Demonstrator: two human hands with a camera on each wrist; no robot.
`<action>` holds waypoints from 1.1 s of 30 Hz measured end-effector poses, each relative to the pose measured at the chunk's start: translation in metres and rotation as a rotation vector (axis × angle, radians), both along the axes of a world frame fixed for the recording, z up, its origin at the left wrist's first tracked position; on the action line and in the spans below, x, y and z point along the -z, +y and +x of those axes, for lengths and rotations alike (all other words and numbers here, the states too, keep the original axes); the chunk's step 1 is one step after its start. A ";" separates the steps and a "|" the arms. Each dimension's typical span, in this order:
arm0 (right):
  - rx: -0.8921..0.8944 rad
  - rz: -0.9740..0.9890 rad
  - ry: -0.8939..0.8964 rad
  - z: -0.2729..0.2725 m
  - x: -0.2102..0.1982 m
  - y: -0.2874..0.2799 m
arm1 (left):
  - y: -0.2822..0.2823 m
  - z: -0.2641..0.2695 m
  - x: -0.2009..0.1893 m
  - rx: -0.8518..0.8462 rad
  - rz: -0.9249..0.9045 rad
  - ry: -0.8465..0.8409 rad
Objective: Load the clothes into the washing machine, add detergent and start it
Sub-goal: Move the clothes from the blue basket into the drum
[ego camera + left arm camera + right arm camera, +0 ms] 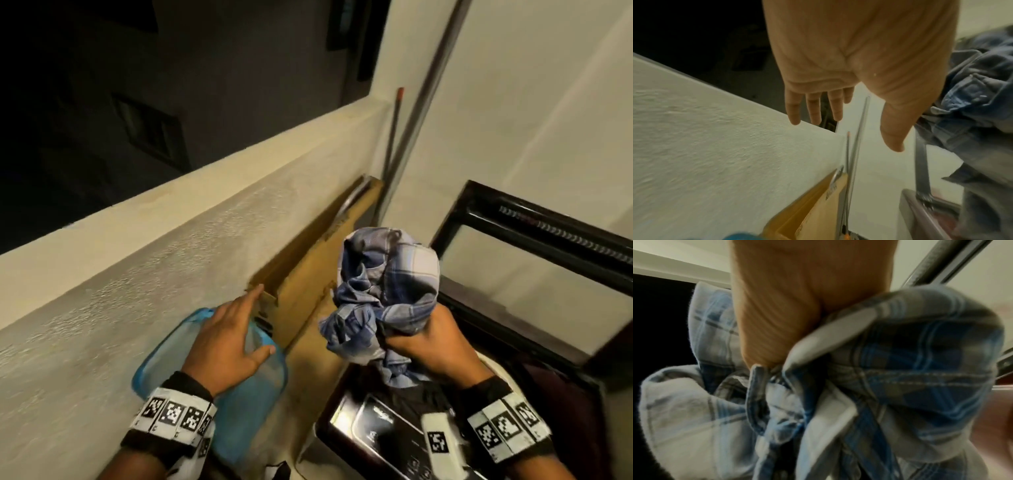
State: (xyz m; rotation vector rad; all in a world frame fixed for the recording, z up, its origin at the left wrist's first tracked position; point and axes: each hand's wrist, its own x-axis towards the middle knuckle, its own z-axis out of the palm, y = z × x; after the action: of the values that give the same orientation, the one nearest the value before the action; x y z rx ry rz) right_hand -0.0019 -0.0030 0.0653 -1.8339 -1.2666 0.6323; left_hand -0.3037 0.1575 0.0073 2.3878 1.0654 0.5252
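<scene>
Taking the dark top-loading washing machine (376, 431) with its glossy control panel as my landmark: directly above it my right hand (435, 346) has its grip closed tight around one bunched blue-and-white plaid cotton shirt (383, 291), lifted clear, I judge, so it can drop into the tub. Left of the machine, my left hand (222, 339) hovers with a wide, empty grip over one translucent blue plastic container (260, 404). Behind the machine its one dark-framed lid (534, 246) stands raised, and two thin poles (407, 150) lean in the corner.
</scene>
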 end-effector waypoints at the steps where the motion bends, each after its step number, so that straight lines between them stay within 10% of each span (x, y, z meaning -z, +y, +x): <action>1: 0.059 -0.008 -0.017 0.015 0.001 -0.016 | -0.002 0.016 0.001 0.055 0.053 0.060; 17: 0.488 -0.242 -0.166 0.118 0.088 -0.178 | -0.099 0.232 0.043 0.579 0.001 0.460; 33: 0.348 -0.675 0.008 0.217 0.152 -0.164 | -0.129 0.282 0.038 0.452 -0.086 0.525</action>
State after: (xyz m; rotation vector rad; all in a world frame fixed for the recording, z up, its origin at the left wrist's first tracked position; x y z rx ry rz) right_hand 0.2153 -0.1666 -0.0868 -2.5169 -0.7300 0.9400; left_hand -0.0215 0.0284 -0.0311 2.6366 0.6723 -0.3145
